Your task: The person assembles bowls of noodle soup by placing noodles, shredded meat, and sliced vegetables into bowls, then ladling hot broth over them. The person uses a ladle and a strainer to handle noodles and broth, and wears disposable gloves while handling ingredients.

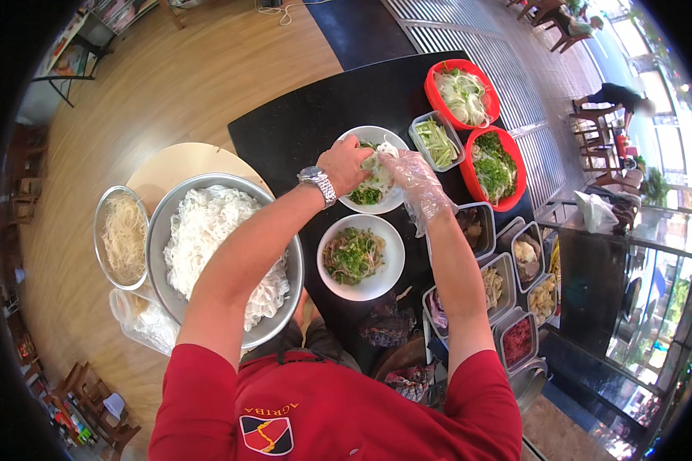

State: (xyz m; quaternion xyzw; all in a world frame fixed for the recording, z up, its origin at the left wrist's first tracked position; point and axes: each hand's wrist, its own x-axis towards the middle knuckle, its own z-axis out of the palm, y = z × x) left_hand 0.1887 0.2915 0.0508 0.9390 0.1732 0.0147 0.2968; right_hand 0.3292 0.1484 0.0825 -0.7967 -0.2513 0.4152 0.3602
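Note:
A white bowl (pixel 365 201) with noodles and chopped green herbs sits on the black table. Over its left rim reaches my bare left hand (pixel 344 164), a metal watch (pixel 317 184) on the wrist; its fingers are curled together above the food, and what they pinch is hidden. My right hand (pixel 413 178), in a clear plastic glove, is closed at the bowl's right side on white onion slices (pixel 388 147). Nearer to me stands a second white bowl (pixel 392 257), holding sliced meat topped with chopped greens.
Left, a large metal basin (pixel 155 265) of white noodles and a smaller bowl of thin noodles (pixel 124 238) rest on a round table. Right are red baskets (pixel 521 180) of onions and herbs, a cucumber container (pixel 438 144) and several tubs of toppings (pixel 517 342).

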